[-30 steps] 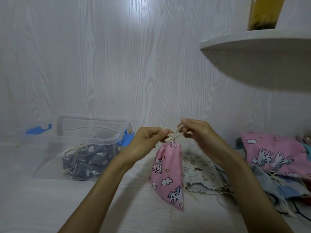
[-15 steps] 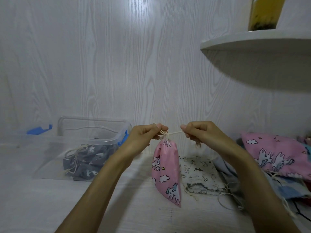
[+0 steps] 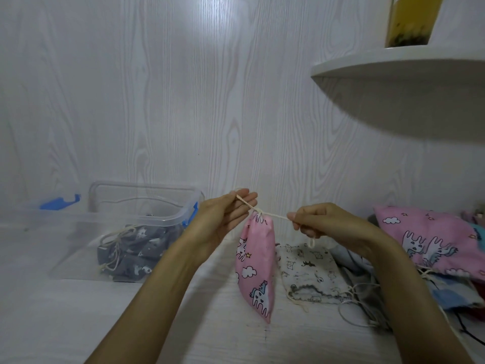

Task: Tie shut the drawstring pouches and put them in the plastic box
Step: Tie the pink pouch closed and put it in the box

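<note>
Plastic box: a clear plastic box with blue latches [image 3: 147, 206] stands at the left on the white wood-grain bench [image 3: 65, 324], against the wall.
In the box: dark grey patterned drawstring pouches [image 3: 136, 248] lie inside, their cream cords bunched at the left end.
Left hand: the left hand [image 3: 223, 219] is raised beside the box, fingers nearly straight, one end of the cream drawstring cord [image 3: 274, 214] lying across its fingertips; whether its grip truly pinches the cord I cannot tell.
Pouch in hand: a pink unicorn-print drawstring pouch [image 3: 256, 269] hangs from that cord between the two hands, neck gathered, its bottom corner close to the bench.
Right hand: the right hand [image 3: 328, 224] pinches the other cord end, fingers curled, a loop dangling below.
Waiting pouches: a cream animal-print pouch [image 3: 309, 271] lies flat just behind; further right, a second pink unicorn pouch [image 3: 430, 237] tops a heap.
</note>
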A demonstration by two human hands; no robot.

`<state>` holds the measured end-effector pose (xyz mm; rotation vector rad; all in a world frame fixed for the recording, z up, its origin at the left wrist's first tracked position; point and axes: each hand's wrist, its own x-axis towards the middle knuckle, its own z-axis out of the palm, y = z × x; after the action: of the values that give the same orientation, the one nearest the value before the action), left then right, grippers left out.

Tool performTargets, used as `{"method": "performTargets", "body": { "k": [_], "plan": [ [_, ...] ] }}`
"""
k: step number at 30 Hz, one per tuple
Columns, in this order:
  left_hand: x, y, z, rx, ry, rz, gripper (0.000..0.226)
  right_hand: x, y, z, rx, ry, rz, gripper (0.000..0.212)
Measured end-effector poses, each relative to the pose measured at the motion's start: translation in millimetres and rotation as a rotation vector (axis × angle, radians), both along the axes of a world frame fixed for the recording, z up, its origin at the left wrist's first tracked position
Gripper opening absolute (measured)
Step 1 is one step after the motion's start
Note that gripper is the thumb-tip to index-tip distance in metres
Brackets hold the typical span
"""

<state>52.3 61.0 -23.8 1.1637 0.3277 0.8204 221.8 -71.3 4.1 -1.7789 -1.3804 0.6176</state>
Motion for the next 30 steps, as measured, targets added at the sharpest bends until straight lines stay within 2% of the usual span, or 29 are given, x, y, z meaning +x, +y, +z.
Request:
{"method": "performTargets", "body": {
  "k": [3,5,9,12,15,17,20,24,26,28,30],
  "plan": [
    [-1.5,-0.8,0.6,-0.142,-0.041,-0.051,0.022,-0.2,2.9,-3.7,-0.116,-0.057,-0.037,0.028],
    [-1.2,-2.7,-0.6,-0.116,0.017,-0.004,0.021,-1.4,4.2,-3.2,-0.185,-0.101,-0.047,0.027],
    [0.7,-10.1,2.4,0.32,0.338,0.133,0.023,-5.3,-1.4,6.4,-0.221,-0.192,-0.025,0.027],
    [1.0,-17.9,5.0,0.605,0.468,0.04,0.024,-11.9,-11.8,18.1,-0.121,-0.135,0.037,0.028],
    [0.0,-25.6,5.0,0.702,0.539,-0.143,0.03,-18.7,-19.8,28.6,-0.045,-0.107,0.049,0.031],
    [0.8,-31.4,7.8,0.725,0.585,-0.261,0.029,-22.1,-20.3,30.8,-0.035,-0.146,0.017,0.033],
    [2.7,-37.0,10.2,0.718,0.636,-0.334,0.024,-30.7,-14.3,27.9,-0.04,-0.151,-0.044,0.033],
    [3.2,-32.8,4.0,0.689,0.6,-0.297,0.036,-43.1,0.5,20.3,0.071,-0.083,0.036,0.027],
    [1.4,-27.0,3.4,0.617,0.587,-0.245,0.037,-42.1,3.8,19.0,0.09,-0.083,0.048,0.043],
    [-1.3,-23.1,5.1,0.528,0.564,-0.216,0.035,-37.2,0.6,20.0,0.01,-0.164,0.033,0.059],
    [-2.9,-19.4,6.1,0.46,0.524,-0.217,0.033,-32.4,-3.9,19.4,-0.149,-0.294,0.057,0.059]
  ]
}}
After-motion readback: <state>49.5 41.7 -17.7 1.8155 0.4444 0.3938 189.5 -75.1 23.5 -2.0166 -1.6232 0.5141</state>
